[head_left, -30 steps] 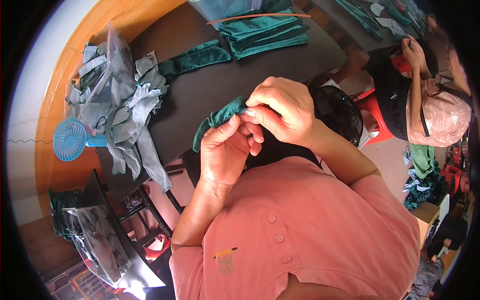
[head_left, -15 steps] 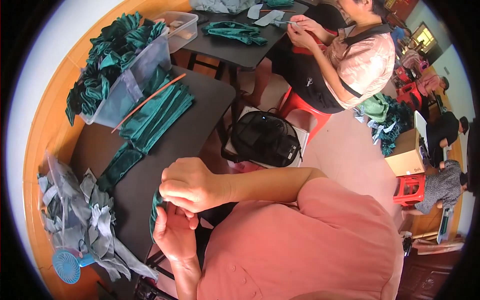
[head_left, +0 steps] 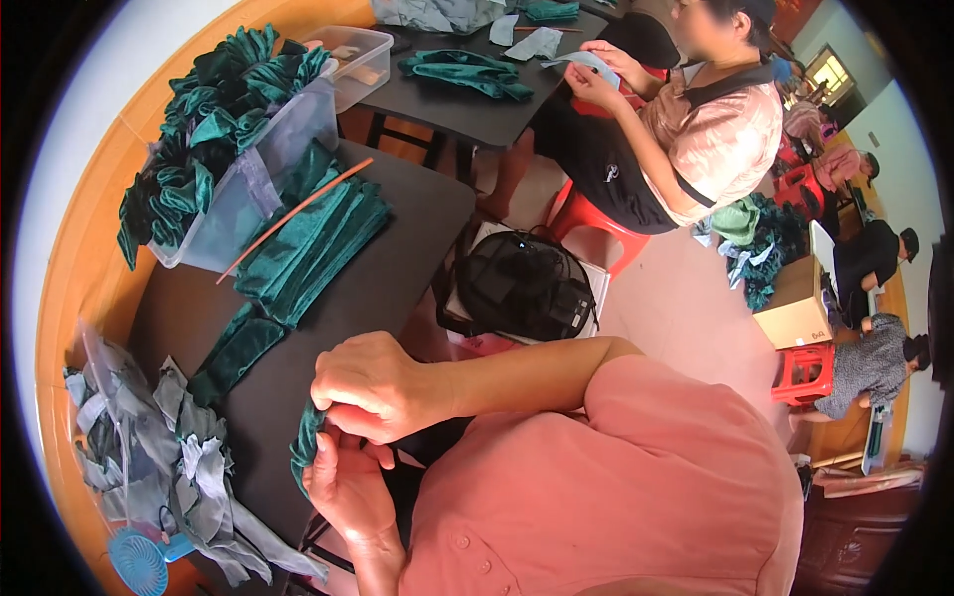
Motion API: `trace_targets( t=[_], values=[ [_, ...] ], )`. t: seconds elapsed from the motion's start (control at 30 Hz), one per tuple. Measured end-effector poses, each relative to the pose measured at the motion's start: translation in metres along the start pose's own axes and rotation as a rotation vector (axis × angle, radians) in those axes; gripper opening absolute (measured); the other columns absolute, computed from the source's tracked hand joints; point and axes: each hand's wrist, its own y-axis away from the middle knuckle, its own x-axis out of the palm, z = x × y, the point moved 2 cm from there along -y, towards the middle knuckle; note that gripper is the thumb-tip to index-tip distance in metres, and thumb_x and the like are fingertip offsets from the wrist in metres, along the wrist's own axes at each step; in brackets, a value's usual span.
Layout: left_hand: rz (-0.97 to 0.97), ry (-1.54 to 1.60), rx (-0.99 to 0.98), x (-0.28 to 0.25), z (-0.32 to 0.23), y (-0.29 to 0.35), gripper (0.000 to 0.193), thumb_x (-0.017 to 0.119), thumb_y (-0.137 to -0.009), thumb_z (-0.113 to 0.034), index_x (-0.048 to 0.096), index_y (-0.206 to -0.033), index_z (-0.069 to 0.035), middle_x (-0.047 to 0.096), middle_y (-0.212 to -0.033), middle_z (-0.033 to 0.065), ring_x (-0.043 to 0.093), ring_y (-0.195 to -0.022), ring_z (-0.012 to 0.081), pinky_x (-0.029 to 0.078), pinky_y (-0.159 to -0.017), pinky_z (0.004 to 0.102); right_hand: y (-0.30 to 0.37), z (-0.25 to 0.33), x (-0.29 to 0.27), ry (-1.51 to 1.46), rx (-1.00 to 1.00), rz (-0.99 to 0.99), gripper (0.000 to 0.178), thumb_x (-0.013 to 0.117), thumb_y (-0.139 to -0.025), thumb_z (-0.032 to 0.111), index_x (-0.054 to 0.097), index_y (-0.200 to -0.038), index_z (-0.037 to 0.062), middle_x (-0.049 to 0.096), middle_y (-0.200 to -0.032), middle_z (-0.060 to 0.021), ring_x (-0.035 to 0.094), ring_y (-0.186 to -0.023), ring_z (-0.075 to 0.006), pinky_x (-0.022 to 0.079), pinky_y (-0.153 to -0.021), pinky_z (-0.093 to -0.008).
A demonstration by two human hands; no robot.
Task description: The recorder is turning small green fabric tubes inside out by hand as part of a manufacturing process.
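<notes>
A dark green velvet fabric piece (head_left: pixel 306 447) hangs at my hands, bunched at its upper end. My right hand (head_left: pixel 370 385) is closed at that end, back of the hand up. Below it my left hand (head_left: pixel 348 487) is turned palm up, its thumb against the velvet and its fingers curled under the right hand. What lies between the fingertips is hidden. On the dark table beyond lies a stack of green velvet strips (head_left: pixel 328 253), a thin orange-brown stick (head_left: pixel 295 221) across it. One strip (head_left: pixel 238 356) trails from the stack toward me.
A clear plastic tub (head_left: pixel 298 134) overflows with gathered green velvet. Grey fabric scraps (head_left: pixel 204 462) and a small blue fan (head_left: pixel 139 561) are at the near left. Across from me a person (head_left: pixel 715 129) holds a pale fabric piece. A black bag (head_left: pixel 525 283) sits beside the table.
The velvet at my hands is more crumpled and curled than before. Both hands stay together. The person across now holds a pale piece spread wider. The whole view has shifted slightly.
</notes>
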Motion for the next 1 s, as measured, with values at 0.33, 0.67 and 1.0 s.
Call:
trace_targets(
  t=[0.33, 0.67, 1.0],
  values=[
    [0.015, -0.041, 0.017, 0.002, 0.000, 0.001, 0.041, 0.059, -0.094, -0.034, 0.058, -0.115, 0.001, 0.064, -0.103, 0.0087, 0.061, -0.081, 0.0192, 0.044, -0.052, 0.0295, 0.004, 0.000, 0.002, 0.006, -0.009, 0.029, 0.023, 0.068, -0.065, 0.003, 0.054, -0.082, 0.0100, 0.052, -0.077, -0.0028, 0.052, -0.057, -0.0218, 0.039, -0.050, -0.0350],
    [-0.001, 0.128, -0.004, -0.026, -0.010, -0.005, 0.034, 0.055, -0.098, -0.033, 0.059, -0.108, -0.001, 0.063, -0.094, 0.0098, 0.059, -0.083, 0.0198, 0.045, -0.070, 0.0338, 0.017, 0.033, -0.014, -0.700, 0.513, 0.594, 0.019, 0.070, -0.075, 0.006, 0.051, -0.072, 0.0054, 0.050, -0.064, -0.0056, 0.054, -0.056, -0.0214, 0.041, -0.053, -0.0342],
    [0.177, 0.218, 0.006, -0.024, -0.005, 0.014, 0.018, 0.064, -0.088, -0.012, 0.065, -0.100, 0.002, 0.066, -0.088, 0.0105, 0.061, -0.072, 0.0220, 0.045, -0.059, 0.0316, -0.006, 0.032, -0.029, -0.220, 0.029, 0.263, 0.022, 0.069, -0.079, -0.003, 0.064, -0.100, 0.0029, 0.061, -0.083, -0.0072, 0.061, -0.063, -0.0187, 0.047, -0.055, -0.0288]
  ],
)
